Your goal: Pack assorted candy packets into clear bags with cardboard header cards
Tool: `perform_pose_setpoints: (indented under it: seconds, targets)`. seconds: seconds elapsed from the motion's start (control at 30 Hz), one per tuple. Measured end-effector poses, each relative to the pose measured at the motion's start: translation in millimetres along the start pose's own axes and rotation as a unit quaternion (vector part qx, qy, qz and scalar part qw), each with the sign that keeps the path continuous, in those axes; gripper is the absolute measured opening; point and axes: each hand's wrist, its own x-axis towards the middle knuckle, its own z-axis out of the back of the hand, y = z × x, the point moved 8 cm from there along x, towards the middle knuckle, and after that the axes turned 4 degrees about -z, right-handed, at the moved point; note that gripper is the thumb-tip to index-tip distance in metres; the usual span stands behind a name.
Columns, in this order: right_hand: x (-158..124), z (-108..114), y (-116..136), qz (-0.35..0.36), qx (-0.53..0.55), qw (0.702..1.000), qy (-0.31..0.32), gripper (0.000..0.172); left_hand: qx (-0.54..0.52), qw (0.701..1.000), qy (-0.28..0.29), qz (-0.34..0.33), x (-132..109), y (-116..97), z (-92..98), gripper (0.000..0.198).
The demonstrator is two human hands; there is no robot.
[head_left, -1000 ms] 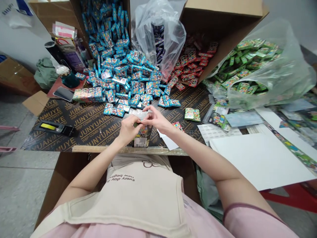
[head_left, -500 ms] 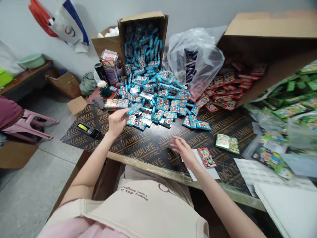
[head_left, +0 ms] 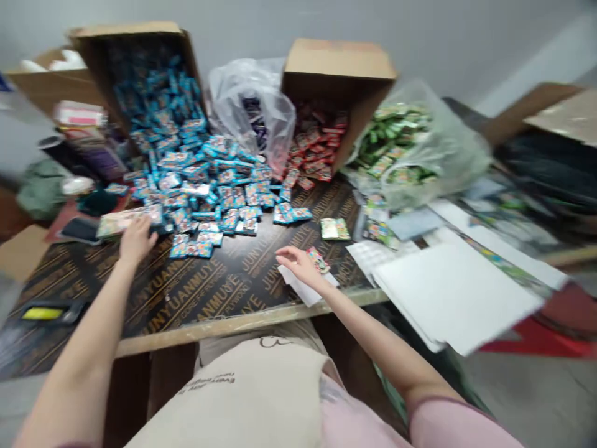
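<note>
In the head view, a dark, gold-lettered desk (head_left: 237, 274) carries a big heap of blue packets (head_left: 224, 193), the landmark here. At the heap's left front lies a row of packets (head_left: 109, 225), pale-topped and colourfully printed, blurred, with green showing at its left end. Right of the heap and nearer the person, a small red packet (head_left: 318, 259) with bright print lies by white paper (head_left: 305, 292). Half a second ago the left hand (head_left: 137, 239) pinched a blue packet above the heap's front; now it is over that row's right end, arm stretched forward, fingers bent, thumb apart; whether they grip anything cannot be told. The right hand (head_left: 301, 266), right of the heap's front, hovers or rests over the paper beside the red packet, palm down, fingers loosely extended leftward, holding nothing visible.
</note>
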Motion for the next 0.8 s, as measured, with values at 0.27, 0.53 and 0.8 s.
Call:
perform_pose_setpoints:
  seconds: [0.27, 0.53, 0.8]
  targets:
    - [27, 203, -81, -0.197, -0.378, 0.864, -0.269, 0.042, -0.050, 0.984, -0.166, 0.041, -13, -31, 25.8, 0.050]
    - [22, 245, -146, -0.391, -0.431, 0.783, -0.218, 0.066, -0.185, 0.970, -0.154, 0.043, -72, -111, 2.2, 0.044]
    - [30, 217, -132, -0.310, -0.471, 0.803, -0.191, 0.045, -0.223, 0.967, -0.122, 0.023, -76, -154, -1.5, 0.043]
